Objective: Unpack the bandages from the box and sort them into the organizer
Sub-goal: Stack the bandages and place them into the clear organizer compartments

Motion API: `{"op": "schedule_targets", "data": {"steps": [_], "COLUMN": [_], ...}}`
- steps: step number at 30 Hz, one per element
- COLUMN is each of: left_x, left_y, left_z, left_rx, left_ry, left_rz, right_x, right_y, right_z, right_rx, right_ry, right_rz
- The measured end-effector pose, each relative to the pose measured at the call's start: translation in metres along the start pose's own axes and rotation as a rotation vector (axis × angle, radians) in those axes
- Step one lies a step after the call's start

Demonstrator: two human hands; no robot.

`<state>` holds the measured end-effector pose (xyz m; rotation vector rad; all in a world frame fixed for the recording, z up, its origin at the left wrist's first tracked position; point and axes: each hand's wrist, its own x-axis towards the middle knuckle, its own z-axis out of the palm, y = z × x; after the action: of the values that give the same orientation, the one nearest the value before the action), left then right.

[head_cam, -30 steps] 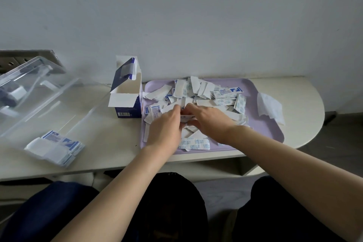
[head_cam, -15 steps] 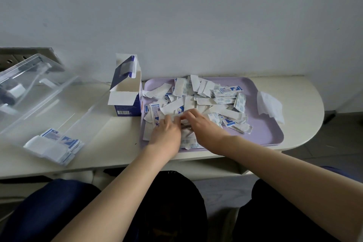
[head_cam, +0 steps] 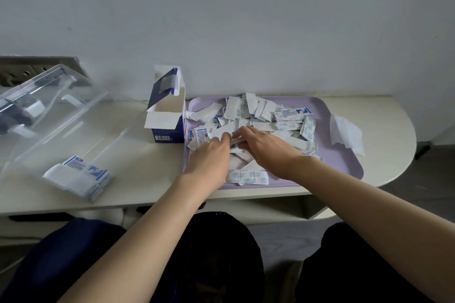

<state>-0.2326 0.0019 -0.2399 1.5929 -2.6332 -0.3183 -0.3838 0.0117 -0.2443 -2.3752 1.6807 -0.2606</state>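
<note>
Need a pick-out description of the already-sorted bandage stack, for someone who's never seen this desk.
Find the clear plastic organizer on the left of the white table. At its near end lies the sorted stack of bandages. Unlike the loose bandages heaped on the purple tray, it is one tidy, overlapping bundle, left of the open box.

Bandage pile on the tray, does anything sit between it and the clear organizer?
The open box stands at the tray's left edge, between the bandage pile and the organizer; nearer the person the way looks free.
</note>
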Motion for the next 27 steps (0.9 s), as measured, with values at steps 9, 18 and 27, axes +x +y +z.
{"op": "schedule_targets", "data": {"steps": [9, 18, 27], "left_x": [-0.005, -0.020, -0.040], "left_y": [-0.013, -0.024, -0.043], "left_z": [0.001, -0.017, -0.024], "left_rx": [-0.118, -0.002, 0.043], "left_ry": [-0.008, 0.007, 0.067], "left_rz": [-0.010, 0.052, 0.045], "right_x": [0.003, 0.006, -0.004], "right_y": [-0.007, -0.022, -0.039], "right_z": [-0.003, 0.000, 0.010], "right_rx": [-0.090, -0.045, -0.106], "right_ry": [-0.077, -0.023, -0.061], "right_rz": [-0.023, -0.042, -0.097]}}
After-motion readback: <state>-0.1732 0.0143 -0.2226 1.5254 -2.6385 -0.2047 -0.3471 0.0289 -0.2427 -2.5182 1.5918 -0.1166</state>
